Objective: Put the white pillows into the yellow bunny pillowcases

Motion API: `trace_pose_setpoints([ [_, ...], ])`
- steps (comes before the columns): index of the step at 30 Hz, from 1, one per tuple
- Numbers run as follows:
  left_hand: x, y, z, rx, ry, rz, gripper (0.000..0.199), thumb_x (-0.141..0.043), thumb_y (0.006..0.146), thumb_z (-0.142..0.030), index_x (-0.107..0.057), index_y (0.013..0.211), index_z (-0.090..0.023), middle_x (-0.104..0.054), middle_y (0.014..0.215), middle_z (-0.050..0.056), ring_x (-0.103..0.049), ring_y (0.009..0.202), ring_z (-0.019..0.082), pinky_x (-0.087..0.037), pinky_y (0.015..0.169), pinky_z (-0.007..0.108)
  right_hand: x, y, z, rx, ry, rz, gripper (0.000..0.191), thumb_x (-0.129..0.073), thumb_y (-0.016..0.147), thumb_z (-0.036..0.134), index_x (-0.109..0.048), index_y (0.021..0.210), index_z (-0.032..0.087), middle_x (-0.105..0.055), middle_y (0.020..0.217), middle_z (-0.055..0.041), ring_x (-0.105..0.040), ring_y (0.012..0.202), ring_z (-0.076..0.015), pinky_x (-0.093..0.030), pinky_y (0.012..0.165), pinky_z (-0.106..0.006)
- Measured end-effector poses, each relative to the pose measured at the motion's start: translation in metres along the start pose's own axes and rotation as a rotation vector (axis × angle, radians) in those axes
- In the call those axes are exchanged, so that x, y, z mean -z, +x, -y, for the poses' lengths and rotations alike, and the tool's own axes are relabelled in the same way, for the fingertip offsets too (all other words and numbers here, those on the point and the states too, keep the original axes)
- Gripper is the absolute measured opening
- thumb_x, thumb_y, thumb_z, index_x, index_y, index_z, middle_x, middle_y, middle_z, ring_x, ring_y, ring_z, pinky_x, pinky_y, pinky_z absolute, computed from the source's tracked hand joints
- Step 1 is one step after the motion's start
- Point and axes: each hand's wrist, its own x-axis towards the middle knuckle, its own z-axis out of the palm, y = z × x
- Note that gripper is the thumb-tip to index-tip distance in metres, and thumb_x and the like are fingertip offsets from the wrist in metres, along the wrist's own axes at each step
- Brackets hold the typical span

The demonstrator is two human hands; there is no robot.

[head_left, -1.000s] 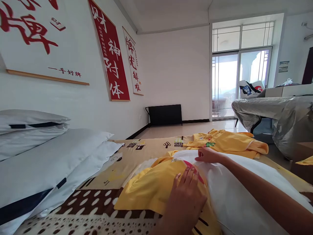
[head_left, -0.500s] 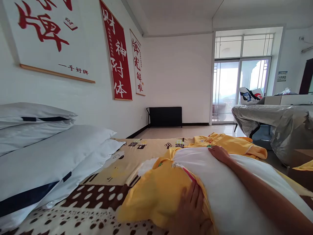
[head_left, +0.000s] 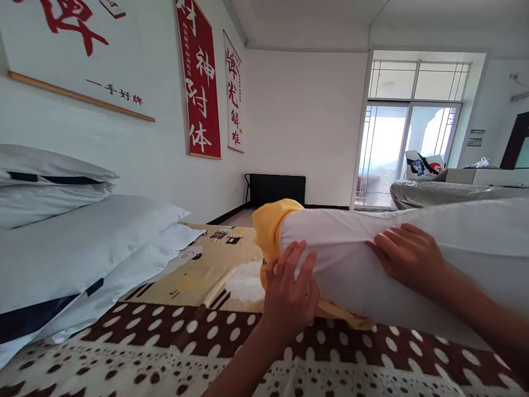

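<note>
A long white pillow (head_left: 347, 264) lies across the right half of the bed, its left end inside a yellow pillowcase (head_left: 270, 223). My right hand (head_left: 409, 256) is closed on the pillow's upper side, bunching the white fabric into creases. By the edge of the yellow cloth, my left hand (head_left: 291, 289) rests against the pillow's near side with its fingers bent and apart. Some yellow fabric shows beneath the pillow, right of my left hand. The pillow's right end runs out of view.
White pillows (head_left: 111, 237) with dark stripes are stacked on the left. A patterned brown and cream blanket (head_left: 185, 331) covers the bed. Behind stand a folded black frame (head_left: 278, 190) against the wall and a plastic-covered table (head_left: 438, 193). Scrolls (head_left: 202, 82) hang on the left wall.
The pillow has been lifted and turned more crosswise. My left hand has moved up from the yellow cloth to the pillow's side; my right hand went from lying flat to gripping the pillow.
</note>
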Motion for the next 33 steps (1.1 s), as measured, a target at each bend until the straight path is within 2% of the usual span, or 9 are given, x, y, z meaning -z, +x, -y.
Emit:
trace_pose_setpoints([
  [3, -0.007, 0.011, 0.023, 0.074, 0.117, 0.208, 0.046, -0.047, 0.082, -0.022, -0.047, 0.128, -0.015, -0.046, 0.137, 0.016, -0.040, 0.128, 0.031, -0.031, 0.098, 0.046, -0.003, -0.033, 0.003, 0.078, 0.052, 0.078, 0.035, -0.045, 0.092, 0.019, -0.048, 0.057, 0.019, -0.044, 0.051, 0.0015, -0.037, 0.053, -0.0122, -0.030, 0.063, -0.027],
  [5, -0.018, 0.012, 0.036, 0.096, 0.084, 0.412, 0.046, -0.047, 0.082, -0.024, -0.047, 0.126, -0.014, -0.055, 0.127, 0.015, -0.050, 0.118, 0.028, -0.037, 0.094, 0.042, -0.005, -0.046, -0.001, 0.064, 0.100, 0.111, 0.034, -0.045, 0.092, 0.018, -0.047, 0.057, 0.019, -0.045, 0.053, 0.0012, -0.038, 0.054, -0.0127, -0.031, 0.064, -0.027],
  [7, -0.031, 0.009, 0.046, 0.132, 0.050, 0.531, 0.041, -0.047, 0.082, -0.027, -0.050, 0.121, -0.013, -0.062, 0.112, 0.013, -0.057, 0.103, 0.025, -0.042, 0.087, 0.038, -0.005, -0.050, -0.006, 0.062, 0.142, 0.141, 0.033, -0.045, 0.092, 0.019, -0.046, 0.058, 0.019, -0.044, 0.054, 0.0010, -0.038, 0.055, -0.0131, -0.032, 0.064, -0.028],
  [9, -0.040, 0.007, 0.051, 0.166, 0.058, 0.503, 0.039, -0.047, 0.083, -0.029, -0.050, 0.118, -0.012, -0.062, 0.107, 0.012, -0.057, 0.098, 0.024, -0.043, 0.086, 0.037, -0.002, -0.049, -0.009, 0.089, 0.171, 0.171, 0.032, -0.044, 0.092, 0.018, -0.045, 0.060, 0.019, -0.045, 0.055, 0.0008, -0.038, 0.055, -0.0137, -0.031, 0.064, -0.028],
  [14, -0.047, 0.027, 0.051, 0.133, 0.160, 0.257, 0.045, -0.044, 0.084, -0.022, -0.043, 0.127, -0.009, -0.052, 0.123, 0.015, -0.045, 0.114, 0.028, -0.037, 0.093, 0.039, 0.012, -0.047, -0.001, 0.136, 0.242, 0.202, 0.027, -0.046, 0.090, 0.018, -0.045, 0.063, 0.020, -0.045, 0.056, 0.0004, -0.036, 0.055, -0.0148, -0.029, 0.062, -0.030],
  [18, -0.048, 0.058, 0.056, 0.070, 0.265, 0.301, 0.039, -0.041, 0.082, -0.012, -0.051, 0.121, -0.011, -0.056, 0.116, 0.014, -0.049, 0.105, 0.028, -0.037, 0.086, 0.040, 0.024, -0.053, 0.007, 0.147, 0.288, 0.225, 0.022, -0.043, 0.088, 0.012, -0.048, 0.069, 0.021, -0.046, 0.059, -0.0004, -0.039, 0.057, -0.0162, -0.031, 0.065, -0.032],
  [24, -0.053, 0.100, 0.059, -0.064, 0.450, 0.398, 0.027, -0.037, 0.082, -0.002, -0.061, 0.086, -0.013, -0.060, 0.086, 0.012, -0.054, 0.083, 0.025, -0.036, 0.069, 0.037, 0.027, -0.057, 0.012, 0.164, 0.342, 0.243, 0.022, -0.039, 0.086, 0.009, -0.047, 0.068, 0.020, -0.045, 0.060, -0.0004, -0.036, 0.057, -0.0157, -0.030, 0.063, -0.032],
  [28, -0.057, 0.120, 0.028, -0.148, 0.394, 0.391, 0.020, -0.043, 0.079, -0.003, -0.060, 0.081, -0.014, -0.061, 0.081, 0.009, -0.055, 0.077, 0.023, -0.035, 0.063, 0.033, 0.018, -0.056, 0.011, 0.183, 0.407, 0.260, 0.025, -0.037, 0.087, 0.008, -0.048, 0.067, 0.019, -0.047, 0.062, -0.0010, -0.037, 0.058, -0.0151, -0.030, 0.062, -0.031],
  [33, -0.052, 0.126, -0.027, -0.301, 0.235, 0.223, 0.021, -0.039, 0.082, -0.004, -0.057, 0.083, -0.015, -0.060, 0.085, 0.008, -0.055, 0.078, 0.022, -0.036, 0.064, 0.033, -0.010, -0.058, -0.011, 0.146, 0.449, 0.211, 0.020, -0.045, 0.088, 0.012, -0.054, 0.071, 0.018, -0.054, 0.064, -0.0021, -0.044, 0.064, -0.0156, -0.035, 0.064, -0.030],
])
